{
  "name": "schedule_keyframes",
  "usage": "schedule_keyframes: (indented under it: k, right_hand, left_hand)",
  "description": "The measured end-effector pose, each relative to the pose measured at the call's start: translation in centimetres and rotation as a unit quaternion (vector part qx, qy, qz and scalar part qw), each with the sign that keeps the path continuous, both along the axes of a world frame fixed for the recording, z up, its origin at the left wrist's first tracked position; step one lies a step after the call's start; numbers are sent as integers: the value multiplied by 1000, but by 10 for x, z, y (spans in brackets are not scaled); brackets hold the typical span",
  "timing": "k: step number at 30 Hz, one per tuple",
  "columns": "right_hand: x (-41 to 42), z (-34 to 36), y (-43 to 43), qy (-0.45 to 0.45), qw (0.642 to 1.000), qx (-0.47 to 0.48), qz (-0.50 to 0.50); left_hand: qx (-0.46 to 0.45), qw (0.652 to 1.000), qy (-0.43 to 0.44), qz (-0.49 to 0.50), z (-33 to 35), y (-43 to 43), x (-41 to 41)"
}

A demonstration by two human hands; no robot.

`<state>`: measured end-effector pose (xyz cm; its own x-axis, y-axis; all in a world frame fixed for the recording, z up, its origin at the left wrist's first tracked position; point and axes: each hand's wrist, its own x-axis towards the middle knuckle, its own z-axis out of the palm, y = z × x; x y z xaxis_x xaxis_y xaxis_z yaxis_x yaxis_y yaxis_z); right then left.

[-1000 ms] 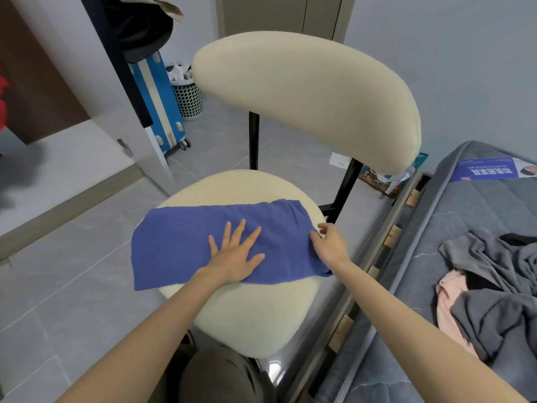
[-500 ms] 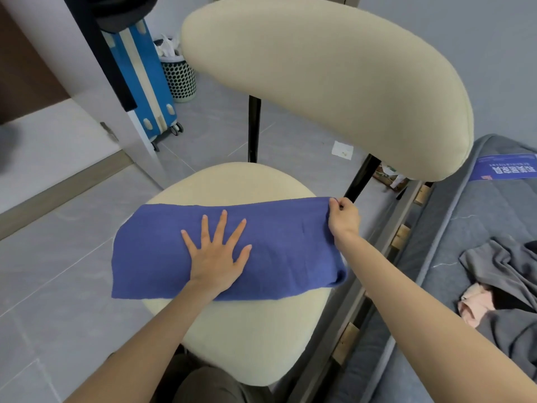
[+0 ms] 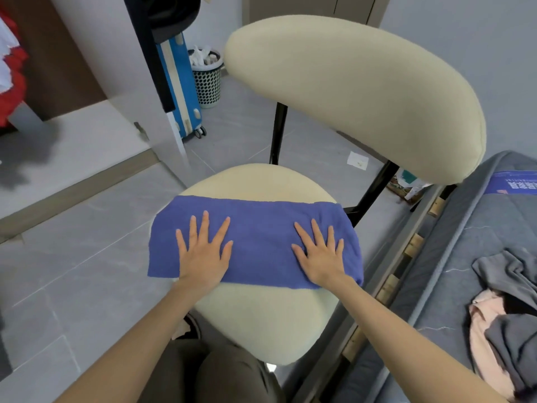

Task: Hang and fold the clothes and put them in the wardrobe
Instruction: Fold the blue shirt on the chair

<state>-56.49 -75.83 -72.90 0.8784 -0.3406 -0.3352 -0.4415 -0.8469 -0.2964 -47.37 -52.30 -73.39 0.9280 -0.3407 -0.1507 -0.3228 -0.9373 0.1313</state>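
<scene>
At the far left a red garment [image 3: 11, 68] is hanging, and behind the chair a blue suitcase [image 3: 180, 91] is standing on the floor just beside a perforated bin [image 3: 207, 81]. The blue cloth [image 3: 258, 237] is lying across the middle of the chair seat [image 3: 261, 321], folded into one long band running from side to side. Its left end is sticking out past the seat's left edge, overhanging the floor, and its right end is reaching the seat's right edge. The fabric is looking flat and smooth, a soft violet-blue, with its far edge lying fairly straight.

I am pressing my left hand [image 3: 203, 254] flat on the left part of the band, fingers straight and spread wide, gripping nothing. I am pressing my right hand [image 3: 322, 257] flat on the right part in the same way, fingers fanned out.

The chair's cream backrest [image 3: 363, 94] is curving above the seat. To the right, on the grey mattress [image 3: 465, 234], a heap of grey and pink clothes [image 3: 511, 309] is lying crumpled.
</scene>
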Motion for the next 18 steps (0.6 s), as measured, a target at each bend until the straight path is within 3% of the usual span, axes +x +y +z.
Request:
schedule_keyframes:
  k: [4,9,13,18]
  right_hand:
    - [-1,3,-2,37,999,7,-24]
    - [16,22,22,-10,998,-51,39]
    - [46,31,56,-51,993,-12,105]
    - [100,31,84,-62,988,60,127]
  left_hand:
    - [-50,991,101,67,0,30,11]
    - [-121,989,79,12,12,54,8]
    - [-64,994,50,-77,11,70,-11]
    - [-87,995,32,-36,5,53,-26]
